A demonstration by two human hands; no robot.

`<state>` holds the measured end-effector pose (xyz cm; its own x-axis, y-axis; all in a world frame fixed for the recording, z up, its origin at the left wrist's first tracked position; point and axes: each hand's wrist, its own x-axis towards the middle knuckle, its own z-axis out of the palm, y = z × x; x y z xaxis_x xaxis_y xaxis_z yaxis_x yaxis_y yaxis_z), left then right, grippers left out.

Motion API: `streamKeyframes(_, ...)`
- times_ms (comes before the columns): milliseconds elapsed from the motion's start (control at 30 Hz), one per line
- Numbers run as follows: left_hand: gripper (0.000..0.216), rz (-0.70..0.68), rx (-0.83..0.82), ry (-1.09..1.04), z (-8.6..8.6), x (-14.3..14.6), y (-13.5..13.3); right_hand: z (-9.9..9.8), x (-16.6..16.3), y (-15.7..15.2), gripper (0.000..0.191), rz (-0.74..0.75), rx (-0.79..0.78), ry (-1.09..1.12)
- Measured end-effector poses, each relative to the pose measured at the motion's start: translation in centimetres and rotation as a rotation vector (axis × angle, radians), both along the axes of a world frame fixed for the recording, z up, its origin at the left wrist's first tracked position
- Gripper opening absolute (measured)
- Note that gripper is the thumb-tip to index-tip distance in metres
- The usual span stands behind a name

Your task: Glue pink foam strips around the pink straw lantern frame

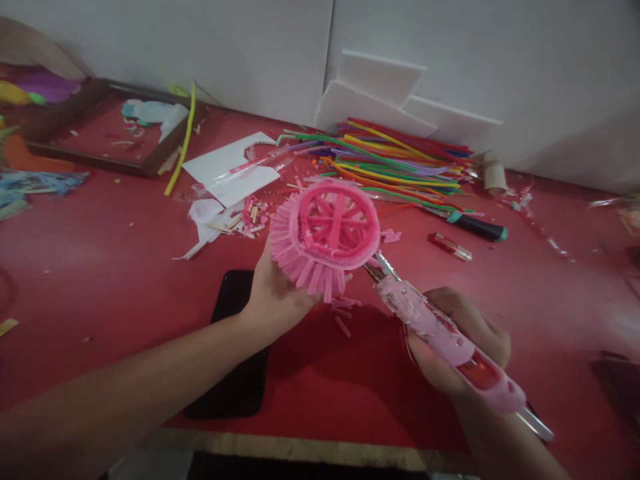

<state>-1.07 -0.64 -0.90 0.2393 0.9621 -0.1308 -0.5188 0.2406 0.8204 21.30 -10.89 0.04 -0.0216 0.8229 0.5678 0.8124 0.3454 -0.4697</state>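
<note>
My left hand (280,297) is closed around the underside of a pink round craft piece (337,220) of fuzzy pipe cleaner. Its top is a ring crossed by spokes, and a fringe of short pink strips runs round its left and lower side. Most of my left fingers are hidden behind it. In my right hand (450,340) is a pink hot glue gun (435,330), gripped from below, with a clear glue stick poking out of its back end. The nozzle points up and left, close to the lower right rim of the craft piece; whether they touch I cannot tell.
On the red table (150,293) lie a black phone (235,373), many coloured pipe cleaners (400,160), a black-handled cutter (477,227), a red lighter (450,247), white paper (230,167), pink scraps (343,325) and a cardboard tube (494,173). A brown frame (95,160) lies at left.
</note>
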Motion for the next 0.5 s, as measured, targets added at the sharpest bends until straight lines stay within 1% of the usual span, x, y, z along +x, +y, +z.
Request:
streamKeyframes(67,0.048,0.003,-0.006,0.009,0.2,0.0,0.1,0.1,0.0,0.0,0.008,0.013,-0.011,0.000)
streamKeyframes(133,0.050,-0.015,0.000,0.016,0.3,0.2,-0.2,0.1,0.0,0.0,0.008,0.014,-0.015,-0.008)
streamKeyframes(267,0.083,0.029,0.091,0.054,0.4,0.9,-0.9,0.2,0.2,0.2,0.007,0.014,0.013,-0.024)
streamKeyframes(333,0.091,0.024,0.114,0.058,0.4,0.9,-0.9,0.2,0.2,0.2,0.005,0.040,0.023,-0.014)
streamKeyframes(400,0.085,0.007,0.111,0.052,0.3,0.6,-0.7,0.3,0.2,0.1,0.006,0.052,0.018,-0.017)
streamKeyframes(500,0.060,-0.005,0.064,0.059,0.0,0.1,-0.3,0.4,0.1,0.1,0.008,0.038,-0.015,-0.031)
